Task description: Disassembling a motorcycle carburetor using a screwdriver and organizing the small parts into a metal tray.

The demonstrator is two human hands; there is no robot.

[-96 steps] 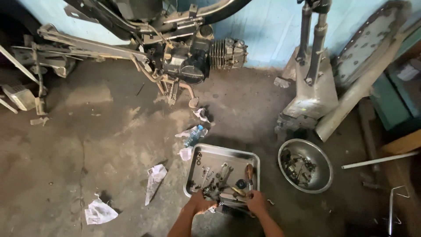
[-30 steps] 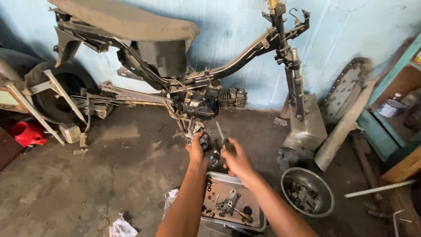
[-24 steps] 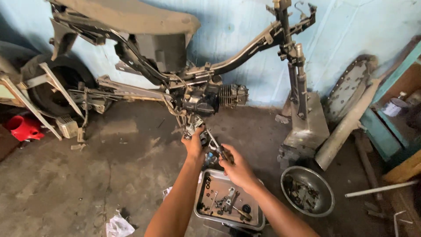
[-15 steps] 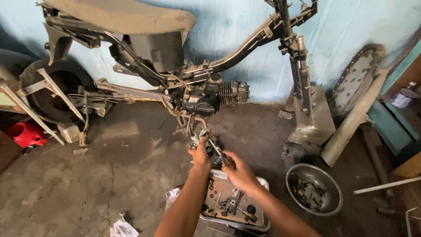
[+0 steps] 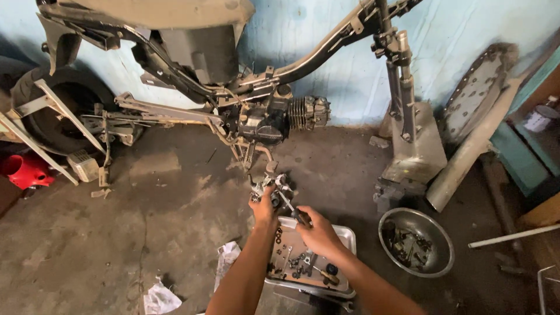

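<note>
Now lifted clear of the tray and held up in front of the stripped motorcycle frame [image 5: 245, 87], where 3.2 s ago both hands were down among the tray's parts. Left hand [image 5: 263, 209] clamped around a small grey metal engine part, carburettor-like [image 5: 269, 186]; right hand [image 5: 318, 230] closed on a slim dark-handled tool, screwdriver-like [image 5: 290, 207], tip angled up-left to the part, contact too small to confirm. Since 0.5 s ago barely any shift, hands holding near the same height: likely work on the part in the air, not a return to the tray. Directly below the grip, rectangular dull steel tray [image 5: 345, 233] on the concrete floor, holding loose bolts, washers, small dark fittings and a yellow-handled tool. Right of the grip and lower, round steel bowl [image 5: 443, 248] with a heap of dark greasy small parts. Left of and below the grip, crumpled white rags [image 5: 160, 298] on the floor. Beyond the grip, finned engine block [image 5: 291, 114] mounted in the frame.
</note>
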